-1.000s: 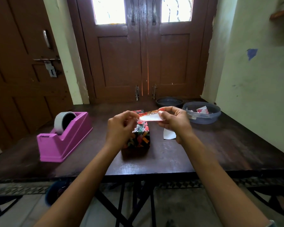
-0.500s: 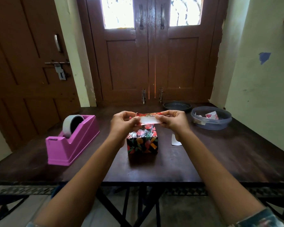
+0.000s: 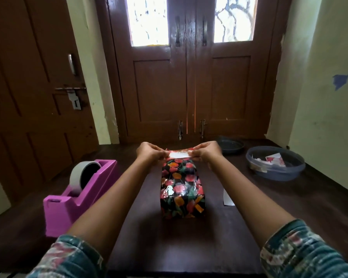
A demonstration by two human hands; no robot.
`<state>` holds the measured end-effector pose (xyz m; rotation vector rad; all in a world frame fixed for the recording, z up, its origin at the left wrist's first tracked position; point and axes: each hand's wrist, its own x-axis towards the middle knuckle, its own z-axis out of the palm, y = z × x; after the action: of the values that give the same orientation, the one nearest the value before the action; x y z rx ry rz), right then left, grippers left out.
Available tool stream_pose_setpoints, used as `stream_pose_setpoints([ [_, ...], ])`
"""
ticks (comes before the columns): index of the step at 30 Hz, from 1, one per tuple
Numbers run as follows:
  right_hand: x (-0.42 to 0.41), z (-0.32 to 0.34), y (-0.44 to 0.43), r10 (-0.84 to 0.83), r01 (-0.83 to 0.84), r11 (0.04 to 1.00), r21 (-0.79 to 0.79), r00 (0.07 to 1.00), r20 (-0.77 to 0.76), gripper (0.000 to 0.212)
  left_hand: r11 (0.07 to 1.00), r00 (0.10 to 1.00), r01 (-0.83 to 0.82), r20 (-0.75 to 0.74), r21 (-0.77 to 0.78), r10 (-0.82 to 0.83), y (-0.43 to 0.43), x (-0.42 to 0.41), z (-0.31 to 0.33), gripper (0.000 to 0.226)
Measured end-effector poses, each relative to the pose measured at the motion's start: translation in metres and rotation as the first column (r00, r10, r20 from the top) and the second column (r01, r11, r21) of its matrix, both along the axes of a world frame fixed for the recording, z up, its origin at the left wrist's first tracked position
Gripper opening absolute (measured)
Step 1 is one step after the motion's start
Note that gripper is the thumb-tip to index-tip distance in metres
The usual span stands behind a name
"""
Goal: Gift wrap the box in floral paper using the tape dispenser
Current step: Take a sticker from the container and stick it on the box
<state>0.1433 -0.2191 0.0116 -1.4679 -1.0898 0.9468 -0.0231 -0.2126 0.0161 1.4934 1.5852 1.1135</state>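
Observation:
A box wrapped in black floral paper (image 3: 182, 187) lies lengthwise at the middle of the dark table (image 3: 289, 201). Just beyond its far end, a small white label with a red floral edge (image 3: 179, 155) is stretched between both hands. My left hand (image 3: 150, 153) pinches the label's left end and my right hand (image 3: 206, 152) pinches its right end. The purple tape dispenser (image 3: 76, 197) with its grey tape roll (image 3: 82, 175) stands to the left of the box.
A white paper slip (image 3: 228, 199) lies right of the box. At the back right sit a blue plastic tub (image 3: 275, 165) holding paper scraps and a dark shallow dish (image 3: 230, 145). Brown doors (image 3: 189, 77) rise behind the table, a pale wall on the right.
Both hands have carried the label away from me and lower, to the far end of the box. The camera has moved nearer, so the box's top now shows.

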Motion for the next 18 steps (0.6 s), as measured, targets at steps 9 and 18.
stream_pose_setpoints([
  [9,-0.007,-0.017,0.022,-0.051,0.051,0.999,0.007,0.958,0.284,0.014,0.998,0.999,-0.023,-0.034,-0.062,0.021,0.016,-0.002,-0.018,0.012],
  [18,-0.009,-0.024,0.025,-0.093,0.052,0.994,0.095,0.862,0.498,0.007,0.998,0.995,-0.048,-0.086,-0.043,0.044,0.022,0.003,-0.024,0.008],
])
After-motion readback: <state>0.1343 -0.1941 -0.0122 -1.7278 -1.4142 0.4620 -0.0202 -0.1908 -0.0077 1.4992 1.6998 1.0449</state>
